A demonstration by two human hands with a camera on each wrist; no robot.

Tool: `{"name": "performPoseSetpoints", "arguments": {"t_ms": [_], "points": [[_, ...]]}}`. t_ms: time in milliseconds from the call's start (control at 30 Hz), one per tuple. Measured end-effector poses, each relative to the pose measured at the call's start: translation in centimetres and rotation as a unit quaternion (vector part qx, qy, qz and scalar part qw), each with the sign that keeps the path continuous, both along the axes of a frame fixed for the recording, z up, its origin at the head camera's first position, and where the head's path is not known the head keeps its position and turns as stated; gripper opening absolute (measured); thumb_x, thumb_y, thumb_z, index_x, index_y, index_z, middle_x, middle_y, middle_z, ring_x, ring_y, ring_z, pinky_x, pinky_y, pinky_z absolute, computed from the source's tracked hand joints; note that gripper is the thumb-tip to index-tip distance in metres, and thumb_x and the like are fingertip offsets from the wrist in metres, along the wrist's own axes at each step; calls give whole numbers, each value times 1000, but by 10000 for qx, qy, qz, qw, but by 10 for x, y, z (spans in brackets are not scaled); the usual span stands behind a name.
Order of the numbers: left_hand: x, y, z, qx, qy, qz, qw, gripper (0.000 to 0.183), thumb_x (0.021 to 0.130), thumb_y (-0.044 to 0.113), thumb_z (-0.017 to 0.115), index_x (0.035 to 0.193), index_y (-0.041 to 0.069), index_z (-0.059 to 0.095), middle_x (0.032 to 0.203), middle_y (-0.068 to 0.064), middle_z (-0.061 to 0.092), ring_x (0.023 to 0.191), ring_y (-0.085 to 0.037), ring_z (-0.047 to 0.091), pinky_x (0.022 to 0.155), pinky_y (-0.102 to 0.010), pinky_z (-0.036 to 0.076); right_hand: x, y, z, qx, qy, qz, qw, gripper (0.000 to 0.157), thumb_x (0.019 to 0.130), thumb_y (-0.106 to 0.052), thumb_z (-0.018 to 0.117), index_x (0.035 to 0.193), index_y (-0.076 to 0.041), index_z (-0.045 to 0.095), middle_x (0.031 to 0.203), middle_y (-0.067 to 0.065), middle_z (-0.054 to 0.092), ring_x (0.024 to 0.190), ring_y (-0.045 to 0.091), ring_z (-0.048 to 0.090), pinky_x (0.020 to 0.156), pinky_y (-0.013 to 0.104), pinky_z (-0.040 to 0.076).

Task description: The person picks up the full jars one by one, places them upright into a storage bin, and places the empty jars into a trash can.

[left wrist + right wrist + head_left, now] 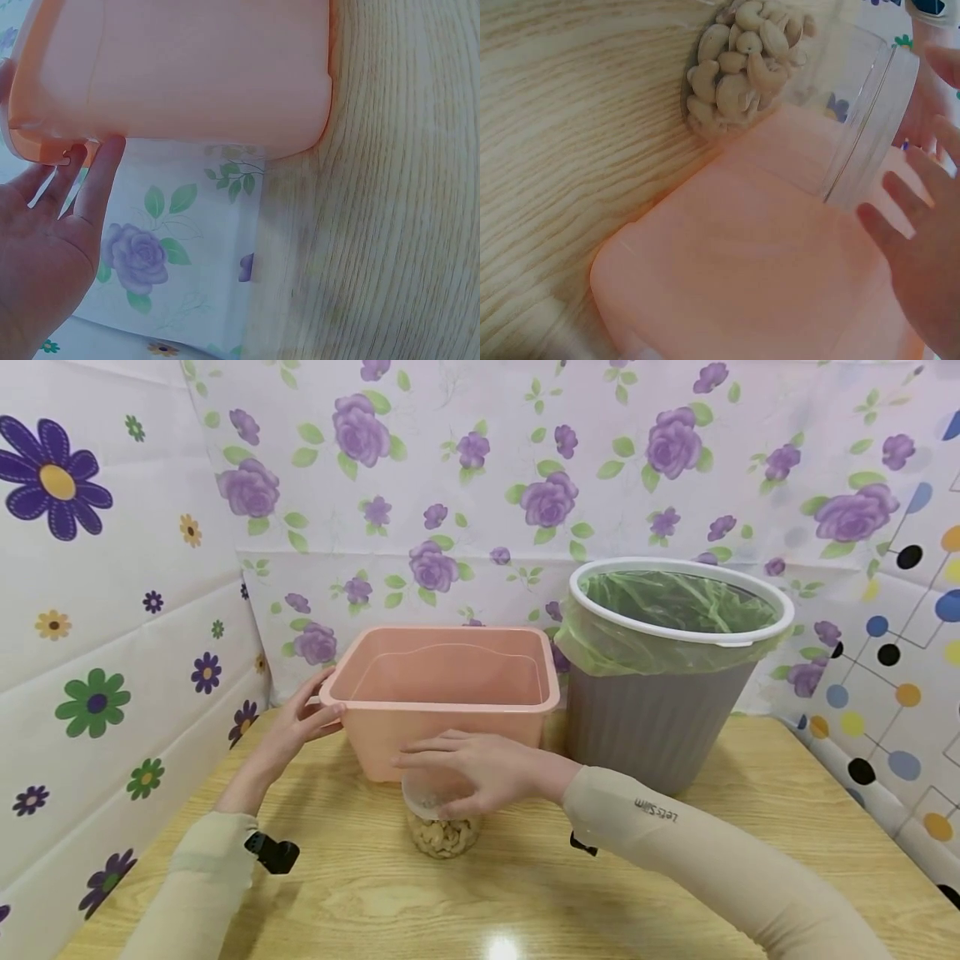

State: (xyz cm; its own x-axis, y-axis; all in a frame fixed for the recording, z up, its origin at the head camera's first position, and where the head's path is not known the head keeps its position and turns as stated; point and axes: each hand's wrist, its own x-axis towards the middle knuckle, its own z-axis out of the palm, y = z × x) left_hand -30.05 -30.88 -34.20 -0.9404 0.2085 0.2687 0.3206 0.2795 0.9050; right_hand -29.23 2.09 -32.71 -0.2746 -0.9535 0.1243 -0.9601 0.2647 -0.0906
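A pink plastic tub (442,727) stands on the table. My left hand (300,722) holds its left front corner at the rim; in the left wrist view, the fingers (112,157) reach under the rim and a bit of thumb shows at the frame's edge. In front of the tub sits a clear jar (810,142) of cashew nuts (442,837), upright, with its lid (874,127) on. My right hand (487,772) is over the lid with its fingers spread. Its fingertips lie close to the lid, and I cannot tell whether they touch it.
A tall grey trash bin (645,727) with a white rim and a green liner bag (675,597) stands right of the tub. Flower-printed sheets (450,485) line the back and left sides of the wooden table (360,893); a dotted sheet covers the right.
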Motion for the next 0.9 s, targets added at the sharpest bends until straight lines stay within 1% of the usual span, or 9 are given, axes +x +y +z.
{"name": "performPoseSetpoints", "arguments": {"t_ms": [100,200,333,433,567,700,833,900], "points": [[1,1,1,22,16,19,10000,69,103,22,51,160,19,14,148,-24,34,108,4,59,91,-20,55,-3,0,1,352,-225,-119,9991,78,93,-59,54,158,-34,21,165,-4,25,152,20,25,122,45,28],[1,1,1,34,3,40,10000,69,103,22,52,160,18,14,149,-22,33,108,4,59,91,-21,55,-5,-1,1,583,-361,-140,9975,80,90,-57,59,158,-29,25,165,-1,25,153,22,23,124,46,24],[1,2,1,47,-31,53,10000,70,102,21,52,160,18,14,146,-21,35,107,4,59,91,-22,56,-8,-5,2,848,-337,-69,9958,81,88,-53,63,157,-25,30,164,1,27,153,24,23,125,45,20],[2,2,1,60,-55,46,10000,70,102,21,52,161,17,13,145,-22,36,107,4,59,91,-23,56,-9,-7,7,1114,-333,-86,9932,86,86,-52,68,157,-24,30,164,1,28,153,25,23,125,45,20],[2,1,1,70,-64,39,9999,71,102,22,52,161,17,12,148,-23,34,108,4,59,91,-23,56,-4,-8,18,1511,-419,-117,9876,93,80,-50,75,157,-25,29,164,-1,29,152,25,23,125,47,19],[2,1,1,81,-48,42,9999,70,103,22,52,161,19,14,148,-21,33,108,4,59,91,-24,56,2,-10,25,1795,-395,40,9830,96,74,-47,82,155,-30,33,160,-3,35,149,21,32,122,44,25],[2,1,2,57,-72,24,10000,70,103,23,52,161,20,13,146,-20,33,109,3,58,92,-24,56,6,-12,29,2007,-344,206,9788,94,72,-44,86,152,-36,37,156,-5,41,143,15,38,118,40,31],[2,1,2,47,-111,25,9999,70,103,23,52,161,21,13,147,-20,32,109,4,58,92,-24,56,8,-12,31,2078,-338,194,9774,94,71,-44,87,151,-39,37,154,-7,42,141,13,40,117,39,32]]}}
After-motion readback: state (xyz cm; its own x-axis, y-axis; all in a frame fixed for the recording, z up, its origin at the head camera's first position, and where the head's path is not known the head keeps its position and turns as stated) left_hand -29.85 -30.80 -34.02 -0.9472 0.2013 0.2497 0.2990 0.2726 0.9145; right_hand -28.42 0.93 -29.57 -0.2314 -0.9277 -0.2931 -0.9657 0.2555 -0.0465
